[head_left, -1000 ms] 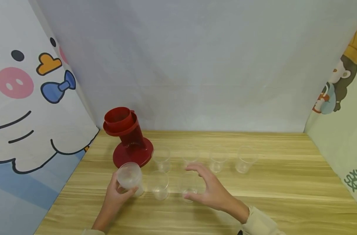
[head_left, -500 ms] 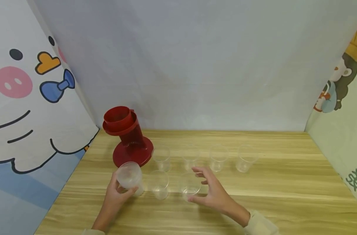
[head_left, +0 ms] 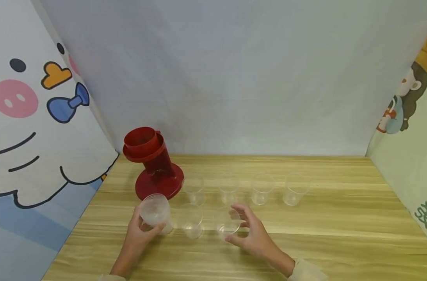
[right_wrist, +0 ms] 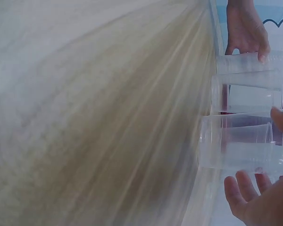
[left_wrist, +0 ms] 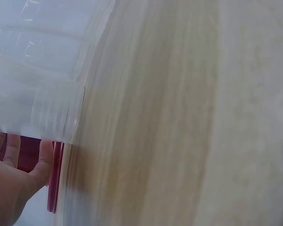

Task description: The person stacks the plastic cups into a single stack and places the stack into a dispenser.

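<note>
My left hand (head_left: 139, 232) grips a stack of clear plastic cups (head_left: 155, 212), with thumb in front and fingers round the far side. The stack stands upright beside a red plastic stand (head_left: 161, 181). Further right, my right hand (head_left: 253, 234) curves round a single clear plastic cup (head_left: 227, 224), its thumb at the near side and fingers at the far right side. The right wrist view has this cup (right_wrist: 245, 146) between the thumb and the fingers. Another clear cup (head_left: 192, 222) stands between the two hands.
Behind the hands runs a row of several clear cups, from one near the stand (head_left: 194, 191) to the rightmost cup (head_left: 294, 193). A pale cloth wall closes off the back of the wooden table (head_left: 340, 218). Printed cartoon panels flank both sides.
My right hand has shifted slightly right and its fingers have drawn closer round the cup. The left hand and the stack have stayed where they were.
</note>
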`<action>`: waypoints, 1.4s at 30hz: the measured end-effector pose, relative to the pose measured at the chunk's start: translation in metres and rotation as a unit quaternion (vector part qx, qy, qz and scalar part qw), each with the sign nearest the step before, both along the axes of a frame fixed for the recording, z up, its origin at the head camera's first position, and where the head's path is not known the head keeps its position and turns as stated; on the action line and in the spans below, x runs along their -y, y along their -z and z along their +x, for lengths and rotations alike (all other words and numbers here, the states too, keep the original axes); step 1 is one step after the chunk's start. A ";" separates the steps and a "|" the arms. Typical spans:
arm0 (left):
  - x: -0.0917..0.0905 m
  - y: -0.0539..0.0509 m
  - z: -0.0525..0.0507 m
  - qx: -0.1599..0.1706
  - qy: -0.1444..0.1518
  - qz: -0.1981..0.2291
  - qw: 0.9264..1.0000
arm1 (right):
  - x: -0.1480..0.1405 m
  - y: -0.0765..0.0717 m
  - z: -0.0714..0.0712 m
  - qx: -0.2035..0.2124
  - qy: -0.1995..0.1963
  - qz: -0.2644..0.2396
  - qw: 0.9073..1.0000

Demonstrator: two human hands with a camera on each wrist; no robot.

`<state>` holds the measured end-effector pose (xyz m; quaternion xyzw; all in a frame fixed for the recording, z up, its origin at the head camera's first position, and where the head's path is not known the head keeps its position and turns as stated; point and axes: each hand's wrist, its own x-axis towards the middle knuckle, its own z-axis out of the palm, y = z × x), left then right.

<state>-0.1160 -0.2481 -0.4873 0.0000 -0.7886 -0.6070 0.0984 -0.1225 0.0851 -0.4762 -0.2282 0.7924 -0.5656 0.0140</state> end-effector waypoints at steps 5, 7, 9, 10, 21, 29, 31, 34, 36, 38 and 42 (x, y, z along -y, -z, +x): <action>0.000 0.002 -0.001 0.004 -0.003 0.000 1.000 | 0.000 0.000 0.004 0.018 0.009 -0.012 1.000; 0.000 0.003 -0.001 0.005 -0.005 0.001 1.000 | 0.000 0.001 0.005 0.024 0.014 -0.018 0.999; 0.001 0.004 -0.002 0.003 -0.006 0.001 1.000 | -0.001 0.001 0.006 0.030 0.018 -0.025 0.999; 0.001 0.005 -0.002 0.002 -0.006 0.001 1.000 | -0.001 0.002 0.006 0.032 0.020 -0.028 0.999; 0.002 0.006 -0.002 0.001 -0.002 0.004 1.000 | -0.004 -0.005 0.008 0.034 0.025 -0.049 0.998; 0.001 0.003 -0.001 0.004 0.006 0.008 1.000 | -0.003 -0.010 0.008 0.010 0.024 -0.046 0.999; 0.001 0.003 -0.002 0.000 0.007 0.010 1.000 | -0.003 -0.011 0.007 0.008 0.023 -0.041 0.999; 0.001 0.004 -0.002 -0.002 0.008 0.009 1.000 | -0.003 -0.014 0.006 0.003 0.024 -0.038 0.999; 0.001 0.005 -0.002 -0.001 0.007 0.008 1.000 | -0.003 -0.015 0.005 -0.005 0.024 -0.037 0.999; 0.001 0.006 -0.003 0.001 0.007 0.007 1.000 | -0.003 -0.018 0.004 -0.014 0.023 -0.040 0.999; 0.002 0.006 -0.003 0.002 0.004 0.008 1.000 | -0.002 -0.023 0.002 -0.029 0.016 -0.043 0.999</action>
